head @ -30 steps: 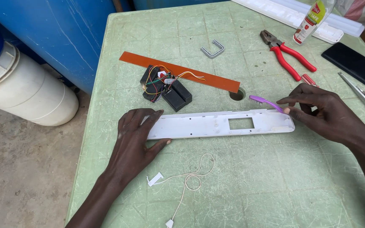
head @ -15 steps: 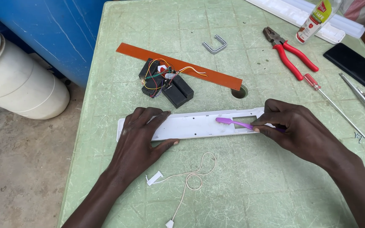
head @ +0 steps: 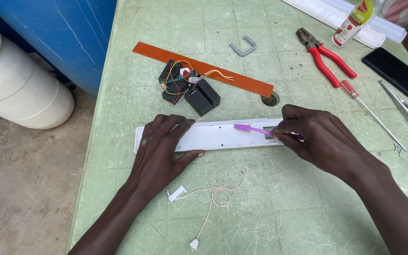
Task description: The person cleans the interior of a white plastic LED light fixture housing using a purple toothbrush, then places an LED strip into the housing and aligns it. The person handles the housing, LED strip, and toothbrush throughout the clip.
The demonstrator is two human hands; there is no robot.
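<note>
A long white plastic panel (head: 218, 136) lies flat on the green table (head: 270, 208). My left hand (head: 164, 148) presses down on its left part, fingers spread over it. My right hand (head: 319, 141) grips a purple toothbrush (head: 253, 130) by the handle; the brush head rests on the middle of the panel. The right end of the panel is hidden under my right hand.
Behind the panel sit black battery blocks with coloured wires (head: 187, 87) and an orange strip (head: 204, 68). Red pliers (head: 324, 59), a screwdriver (head: 371, 115), a black phone (head: 397, 73), a bottle (head: 355, 21) and a metal bracket (head: 243, 46) lie at the far right. A thin white cord (head: 213, 196) lies near me. A white bucket (head: 20, 89) stands at the left.
My right hand has moved the purple toothbrush leftward along the panel, from its right end to its middle. My left hand has stayed pressed on the panel.
</note>
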